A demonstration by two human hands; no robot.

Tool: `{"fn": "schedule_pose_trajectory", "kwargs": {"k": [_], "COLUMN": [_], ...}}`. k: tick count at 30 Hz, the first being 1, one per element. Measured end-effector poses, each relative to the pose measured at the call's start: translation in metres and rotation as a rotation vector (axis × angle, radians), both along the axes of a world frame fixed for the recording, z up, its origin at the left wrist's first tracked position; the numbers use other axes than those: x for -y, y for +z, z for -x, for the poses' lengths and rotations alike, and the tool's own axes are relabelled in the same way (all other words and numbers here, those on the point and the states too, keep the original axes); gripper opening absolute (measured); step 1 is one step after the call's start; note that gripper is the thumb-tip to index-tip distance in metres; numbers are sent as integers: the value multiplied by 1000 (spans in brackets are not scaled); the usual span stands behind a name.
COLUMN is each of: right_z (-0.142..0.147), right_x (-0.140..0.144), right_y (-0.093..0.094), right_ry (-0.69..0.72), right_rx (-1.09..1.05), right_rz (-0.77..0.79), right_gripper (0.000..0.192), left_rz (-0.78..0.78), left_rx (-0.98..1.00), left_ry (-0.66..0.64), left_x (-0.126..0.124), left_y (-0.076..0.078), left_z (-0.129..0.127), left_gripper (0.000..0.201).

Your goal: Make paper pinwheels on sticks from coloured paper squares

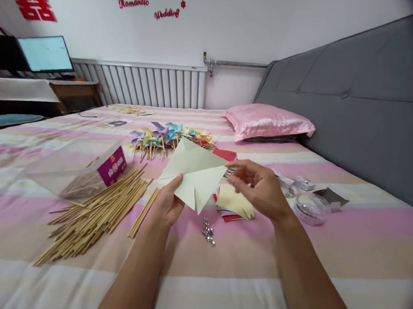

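Note:
A pale green square sheet of paper [197, 185] with slits cut in from its corners is held up over the bed. My left hand [169, 203] grips its left side, thumb on top and the fingers underneath. At the sheet's right corner is my right hand [257, 184], its index fingertip at the paper and its thumb apart, the other fingers curled. Beneath the right hand lies a stack of coloured paper squares [233, 203], pale yellow on top. Several small silver beads or caps [207, 231] lie below the sheet.
Wooden sticks [102, 221] lie loose at left, beside a clear plastic box [70, 158] holding more. Finished paper pinwheels [163, 136] are grouped behind the sheet. A round clear container [311, 208] stands at right. Farther back are a pink pillow [267, 121] and grey headboard [356, 84].

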State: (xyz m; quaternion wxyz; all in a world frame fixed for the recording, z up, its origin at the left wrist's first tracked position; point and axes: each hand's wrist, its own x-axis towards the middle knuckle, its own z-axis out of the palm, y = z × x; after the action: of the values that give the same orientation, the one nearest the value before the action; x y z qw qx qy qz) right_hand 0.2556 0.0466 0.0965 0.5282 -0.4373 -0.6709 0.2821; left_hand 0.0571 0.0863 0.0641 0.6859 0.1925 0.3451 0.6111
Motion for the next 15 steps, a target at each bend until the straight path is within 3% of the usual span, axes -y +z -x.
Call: {"fn": "schedule_pose_trajectory", "kwargs": {"k": [2, 4, 8, 15], "right_z": [-2, -2, 4, 11], "right_x": [2, 0, -5, -13], "right_y": [-1, -5, -14, -22], "right_ry": [211, 296, 313, 284], "right_rx": [85, 121, 107, 84], "right_rz": [164, 243, 211, 146], "right_gripper": [36, 42, 39, 14], "left_rz": [7, 6, 6, -46], "left_rx": [14, 19, 15, 23], "left_ry": [-40, -66, -85, -158], "left_x": [0, 1, 5, 12], "left_y": [0, 1, 6, 8], "left_z": [1, 0, -5, -9], "left_gripper": [27, 28, 32, 34]}}
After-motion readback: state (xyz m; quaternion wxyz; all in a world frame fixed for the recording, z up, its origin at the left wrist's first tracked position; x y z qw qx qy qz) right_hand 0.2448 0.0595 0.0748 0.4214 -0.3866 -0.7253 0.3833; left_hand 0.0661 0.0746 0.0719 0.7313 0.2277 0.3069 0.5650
